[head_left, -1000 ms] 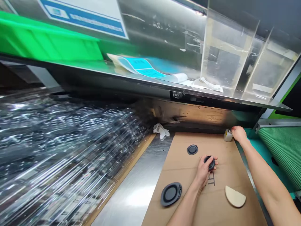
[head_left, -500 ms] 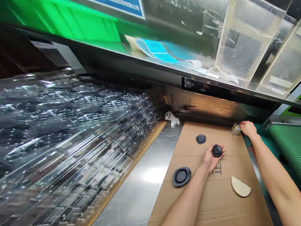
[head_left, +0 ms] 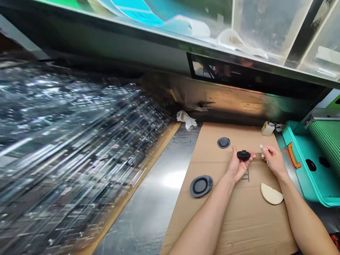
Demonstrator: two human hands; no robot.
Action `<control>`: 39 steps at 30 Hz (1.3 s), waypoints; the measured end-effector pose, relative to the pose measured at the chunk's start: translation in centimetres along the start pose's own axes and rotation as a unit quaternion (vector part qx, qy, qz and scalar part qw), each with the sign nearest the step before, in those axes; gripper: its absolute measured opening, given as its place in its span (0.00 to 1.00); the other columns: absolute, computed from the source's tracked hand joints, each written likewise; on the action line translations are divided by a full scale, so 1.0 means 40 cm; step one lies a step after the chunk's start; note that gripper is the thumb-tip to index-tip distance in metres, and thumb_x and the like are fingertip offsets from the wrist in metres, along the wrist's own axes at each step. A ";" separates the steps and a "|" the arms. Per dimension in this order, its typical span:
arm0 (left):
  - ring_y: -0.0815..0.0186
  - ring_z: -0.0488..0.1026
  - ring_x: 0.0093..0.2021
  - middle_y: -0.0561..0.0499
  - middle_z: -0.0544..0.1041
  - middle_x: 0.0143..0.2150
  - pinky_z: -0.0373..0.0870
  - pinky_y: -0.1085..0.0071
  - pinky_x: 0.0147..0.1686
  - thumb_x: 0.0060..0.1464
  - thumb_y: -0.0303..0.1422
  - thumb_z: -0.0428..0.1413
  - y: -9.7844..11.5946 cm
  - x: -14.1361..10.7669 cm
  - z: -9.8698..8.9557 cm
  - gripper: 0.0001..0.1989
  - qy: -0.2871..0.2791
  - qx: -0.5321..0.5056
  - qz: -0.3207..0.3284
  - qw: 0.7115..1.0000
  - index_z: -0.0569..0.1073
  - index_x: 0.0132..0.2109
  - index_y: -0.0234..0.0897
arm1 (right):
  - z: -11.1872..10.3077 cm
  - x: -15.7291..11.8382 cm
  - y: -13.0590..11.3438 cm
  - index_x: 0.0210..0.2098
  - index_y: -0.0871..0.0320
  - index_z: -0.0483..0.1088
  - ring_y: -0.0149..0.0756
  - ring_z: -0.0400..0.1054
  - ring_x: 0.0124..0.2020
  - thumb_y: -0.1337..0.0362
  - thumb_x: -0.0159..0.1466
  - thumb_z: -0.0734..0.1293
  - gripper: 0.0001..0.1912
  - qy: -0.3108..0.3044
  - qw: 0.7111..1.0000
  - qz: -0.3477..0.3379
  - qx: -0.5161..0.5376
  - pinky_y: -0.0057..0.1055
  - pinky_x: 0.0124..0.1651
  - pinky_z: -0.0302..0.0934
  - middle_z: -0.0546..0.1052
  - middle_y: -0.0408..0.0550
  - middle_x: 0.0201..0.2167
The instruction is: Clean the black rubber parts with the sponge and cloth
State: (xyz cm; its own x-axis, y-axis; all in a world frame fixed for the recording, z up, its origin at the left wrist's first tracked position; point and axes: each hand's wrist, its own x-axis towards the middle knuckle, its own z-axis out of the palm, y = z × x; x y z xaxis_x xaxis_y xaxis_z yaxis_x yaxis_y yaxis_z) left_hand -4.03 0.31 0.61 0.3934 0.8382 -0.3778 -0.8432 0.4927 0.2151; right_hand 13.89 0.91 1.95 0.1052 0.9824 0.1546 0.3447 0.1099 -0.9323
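Observation:
My left hand (head_left: 237, 166) holds a small black round part (head_left: 243, 154) tilted on its fingers, above the cardboard sheet (head_left: 233, 219). To its right, my right hand (head_left: 273, 160) pinches a small white piece (head_left: 262, 150), apart from the black part. A dark oval part (head_left: 223, 142) lies behind my left hand, and a larger grey oval one (head_left: 201, 186) lies to the left of my left forearm. Beside my right forearm is a cream half-round pad (head_left: 271, 193).
A small bottle (head_left: 268, 128) stands at the cardboard's back right corner. A teal bin (head_left: 305, 187) with black pieces is on the right. A crumpled white cloth (head_left: 186, 119) lies at the back, clear plastic packaging (head_left: 79, 159) fills the left, and a shelf edge (head_left: 148, 37) crosses above.
My right hand has left the bottle and come nearer my left hand with the white piece. The black part has been tilted edge-on. The view has shifted, showing more of the teal bin.

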 end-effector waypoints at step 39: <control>0.62 0.77 0.23 0.45 0.77 0.21 0.71 0.73 0.21 0.58 0.63 0.46 -0.081 0.002 -0.031 0.37 -0.005 0.435 0.122 0.892 0.77 0.29 0.33 | 0.023 -0.033 -0.030 0.39 0.56 0.76 0.35 0.69 0.36 0.66 0.67 0.63 0.09 -0.145 0.912 -0.180 -0.340 0.28 0.41 0.58 0.77 0.47 0.37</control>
State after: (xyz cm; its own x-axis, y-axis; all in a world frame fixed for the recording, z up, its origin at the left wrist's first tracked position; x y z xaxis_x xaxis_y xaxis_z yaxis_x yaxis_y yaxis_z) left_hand -1.70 -1.51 -1.25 0.2432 0.9454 -0.2170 -0.3019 0.2864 0.9093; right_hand 12.48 -0.37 2.57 -0.3450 0.9112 0.2251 0.8179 0.4095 -0.4041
